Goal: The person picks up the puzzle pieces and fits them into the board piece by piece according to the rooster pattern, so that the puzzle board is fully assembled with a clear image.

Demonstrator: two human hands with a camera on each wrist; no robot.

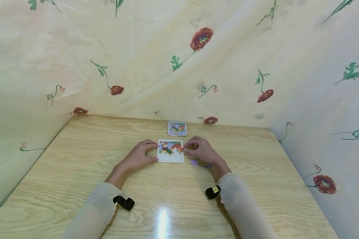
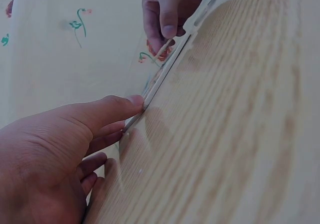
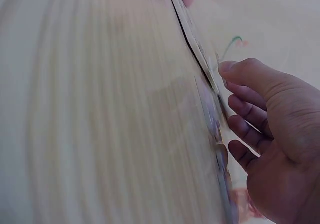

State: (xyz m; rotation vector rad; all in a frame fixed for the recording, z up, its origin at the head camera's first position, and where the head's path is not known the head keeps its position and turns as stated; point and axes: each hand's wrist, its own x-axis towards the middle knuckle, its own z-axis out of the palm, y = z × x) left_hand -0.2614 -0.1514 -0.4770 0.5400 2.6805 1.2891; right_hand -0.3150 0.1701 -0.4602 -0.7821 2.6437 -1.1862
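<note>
A white puzzle tray (image 1: 175, 158) lies on the table, partly filled with pieces showing a colourful rooster; its lower part is bare white. My left hand (image 1: 139, 156) holds the tray's left side, thumb at the near corner and fingers at the far one. In the left wrist view the left thumb (image 2: 117, 109) rests against the tray's edge. Over the tray's right edge, my right hand (image 1: 204, 151) pinches a reddish puzzle piece (image 1: 181, 149) between thumb and fingers. The piece is tilted in the left wrist view.
Behind the tray lies a picture card (image 1: 177, 128) with the same rooster. Loose purple pieces (image 1: 194, 162) sit by the right wrist, partly hidden under that arm. A flowered cloth (image 1: 143, 66) hangs along the far edge of the wooden table (image 1: 155, 192).
</note>
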